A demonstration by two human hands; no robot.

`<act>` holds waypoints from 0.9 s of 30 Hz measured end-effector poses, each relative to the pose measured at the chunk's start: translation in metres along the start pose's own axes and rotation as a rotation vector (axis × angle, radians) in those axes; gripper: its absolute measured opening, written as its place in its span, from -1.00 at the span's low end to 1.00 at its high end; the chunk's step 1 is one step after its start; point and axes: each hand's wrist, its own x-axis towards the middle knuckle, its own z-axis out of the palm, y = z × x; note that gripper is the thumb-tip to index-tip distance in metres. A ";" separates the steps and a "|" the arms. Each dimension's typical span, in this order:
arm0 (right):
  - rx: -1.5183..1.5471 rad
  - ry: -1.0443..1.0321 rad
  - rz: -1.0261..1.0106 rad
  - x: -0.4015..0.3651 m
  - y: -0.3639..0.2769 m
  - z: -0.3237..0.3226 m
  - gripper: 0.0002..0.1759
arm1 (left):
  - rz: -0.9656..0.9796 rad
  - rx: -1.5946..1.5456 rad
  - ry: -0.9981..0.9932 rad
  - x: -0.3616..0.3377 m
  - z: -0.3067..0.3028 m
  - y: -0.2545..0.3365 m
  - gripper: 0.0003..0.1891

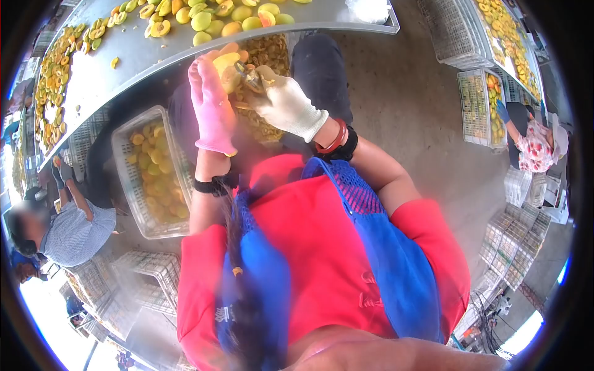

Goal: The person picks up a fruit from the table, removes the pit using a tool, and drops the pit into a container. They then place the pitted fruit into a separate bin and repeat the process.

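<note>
My left hand, in a pink glove, is wrapped round a yellow-orange fruit near the table's front edge. Close beside it on the right is my right hand, in a white glove with brown stains. Its fingers are closed on a small metal tool, whose tip is at the fruit. Below both hands, between my knees, lies a heap of cut fruit pieces, partly hidden by the gloves.
A metal table holds whole and halved fruits. A white crate of fruit stands left of my legs. Two people sit at the sides. More crates stand at the right.
</note>
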 end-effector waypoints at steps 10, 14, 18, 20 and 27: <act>0.119 -0.074 -0.096 0.000 -0.006 -0.002 -0.66 | 0.095 -0.002 0.015 -0.004 0.008 -0.010 -0.61; 0.053 -0.098 -0.018 -0.003 -0.010 -0.001 -0.63 | 0.113 -0.025 0.011 -0.004 0.005 -0.014 -0.58; -0.014 -0.142 -0.032 -0.003 -0.005 0.000 -0.63 | 0.087 -0.090 -0.012 0.000 -0.003 -0.025 -0.59; 0.040 -0.118 -0.073 -0.004 -0.003 0.001 -0.63 | 0.088 -0.065 -0.005 0.000 -0.004 -0.026 -0.59; 0.067 -0.200 0.053 -0.004 -0.010 -0.002 -0.64 | -0.006 -0.005 0.054 -0.003 0.001 -0.016 -0.57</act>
